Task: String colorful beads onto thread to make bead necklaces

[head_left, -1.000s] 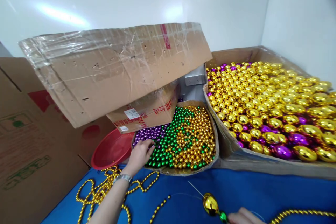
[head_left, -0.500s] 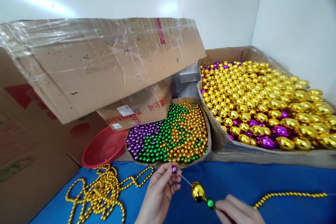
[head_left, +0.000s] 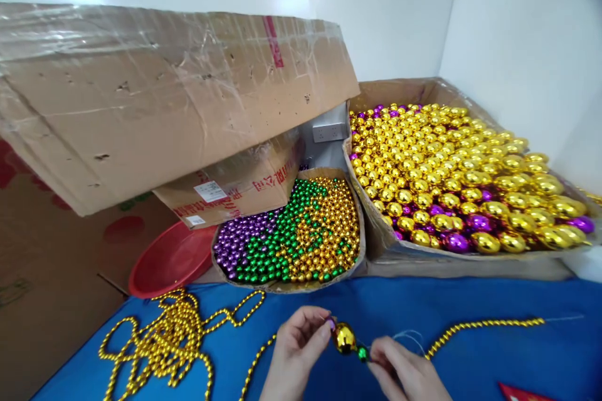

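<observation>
Thumb and fingers of my left hand (head_left: 300,348) pinch a small purple bead (head_left: 331,324), which they partly cover. A large shiny gold bead (head_left: 345,338) sits right beside it, followed by a small green bead (head_left: 362,353). All three are in a row on a thin string (head_left: 410,333). My right hand (head_left: 405,368) is closed on the string just right of the green bead; its fingertips are partly hidden. Behind that hand, a strand of small gold beads (head_left: 484,326) lies on the blue cloth, with bare string at its far end.
Loose gold bead strands (head_left: 174,338) lie tangled at left, near a red basin (head_left: 172,263). A low carton (head_left: 282,288) holds purple, green and gold beads. A bigger carton (head_left: 385,235) at right holds large gold and purple beads. Another carton (head_left: 188,113) overhangs at upper left.
The large gold and green beads have moved along the string against the purple bead, closing the gap. My hands have come closer together. The view has shifted slightly.
</observation>
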The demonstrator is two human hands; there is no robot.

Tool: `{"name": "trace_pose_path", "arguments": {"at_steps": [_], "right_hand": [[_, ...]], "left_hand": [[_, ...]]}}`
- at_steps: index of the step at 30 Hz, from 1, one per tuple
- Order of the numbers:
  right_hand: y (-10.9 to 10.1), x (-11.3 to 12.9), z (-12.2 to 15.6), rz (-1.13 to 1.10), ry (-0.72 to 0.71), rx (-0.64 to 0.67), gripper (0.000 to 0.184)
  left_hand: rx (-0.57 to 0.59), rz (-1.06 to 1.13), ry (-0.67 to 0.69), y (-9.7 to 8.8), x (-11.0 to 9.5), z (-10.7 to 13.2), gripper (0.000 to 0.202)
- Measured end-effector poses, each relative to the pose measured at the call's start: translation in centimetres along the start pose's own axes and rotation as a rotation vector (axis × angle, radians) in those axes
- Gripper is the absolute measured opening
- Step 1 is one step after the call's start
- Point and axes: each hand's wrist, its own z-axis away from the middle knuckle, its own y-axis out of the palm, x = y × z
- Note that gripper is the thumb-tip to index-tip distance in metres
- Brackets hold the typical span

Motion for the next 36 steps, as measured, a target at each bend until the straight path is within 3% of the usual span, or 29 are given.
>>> {"name": "trace_pose_path", "arguments": {"at_steps": [4, 7, 13, 17, 20, 23, 28, 31, 33, 36], "right_hand": [[0.3, -0.4, 0.7, -0.054, 0.089, 0.11, 0.009], [-1.0, -0.8, 1.0, -0.062, 0.08, 0.131, 0.018], [-4.2, 1.2, -1.6, -0.201, 0.026, -0.006, 0.028], [-3.9, 2.8, -2.9, -0.335, -0.054, -0.002, 0.026], [-3.4, 3.0, -2.9, -0.36, -0.066, 0.031, 0.025], [-3.7, 2.9, -3.2, -0.362, -0.088, 0.04, 0.024], [-5.5, 3.6, -4.5, -0.375, -0.113, 0.04, 0.024], [-6.3, 4.1, -4.7, -0.382, -0.1, 0.046, 0.025], [-6.9, 4.2, -4.4, -0.395, -0.078, 0.045, 0.025], [-8.5, 4.0, -3.9, -0.439, -0.009, 0.02, 0.027]], "left_hand": [[-0.026, -0.191, 0.061, 0.3, 2.0, 0.5, 0.021], [-0.033, -0.289, 0.148, 0.1, 1.9, 0.9, 0.018], [-0.071, -0.317, 0.239, 1.1, -2.1, 1.0, 0.015], [-0.12, -0.279, 0.295, 1.6, -4.5, 1.4, 0.014], [-0.147, -0.234, 0.285, 1.2, -4.9, 2.1, 0.015], [-0.101, -0.219, 0.24, 0.8, -3.3, 2.6, 0.018], [0.137, -0.399, 0.29, 2.7, 3.1, 1.7, 0.06], [0.154, -0.426, 0.312, 4.7, 5.2, 0.7, 0.039], [0.164, -0.433, 0.328, 5.6, 5.3, 0.0, 0.025], [0.165, -0.558, 0.406, 5.9, 4.5, -0.9, 0.024]]}}
